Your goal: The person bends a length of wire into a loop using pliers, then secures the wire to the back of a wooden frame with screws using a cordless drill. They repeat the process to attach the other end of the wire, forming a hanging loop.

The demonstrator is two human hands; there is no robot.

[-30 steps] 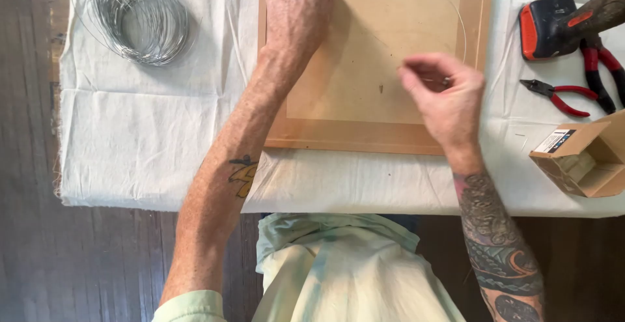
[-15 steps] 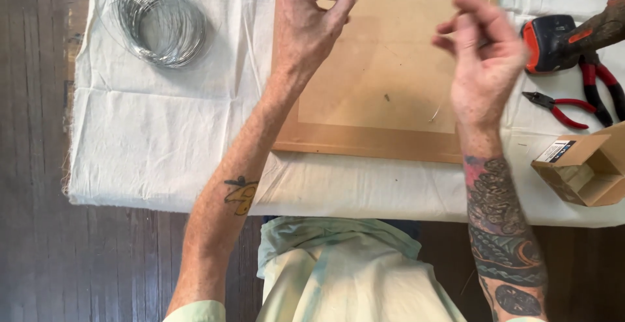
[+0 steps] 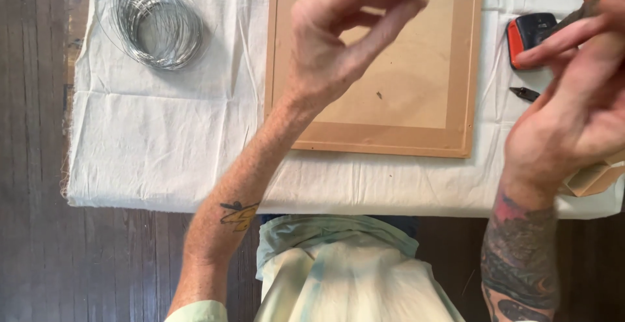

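My left hand (image 3: 338, 42) is raised above a brown picture-frame back (image 3: 416, 100) that lies flat on a white cloth (image 3: 163, 140). Its thumb and forefinger are pinched into a loop; no wire shows between them. My right hand (image 3: 573, 113) is lifted at the right edge, blurred, with its fingers stretched out and apart, and nothing is visible in it. A coil of thin silver wire (image 3: 156, 22) rests on the cloth at the far left, well away from both hands.
A red and black power tool (image 3: 530, 32) and the dark tip of pliers (image 3: 524, 93) lie right of the frame, partly behind my right hand. The corner of a cardboard box (image 3: 596, 179) shows under that hand. Dark wooden boards (image 3: 32, 166) surround the cloth.
Both hands have lifted off the frame back toward the camera. The right hand has swung out to the right and its fingers have spread from a pinch.
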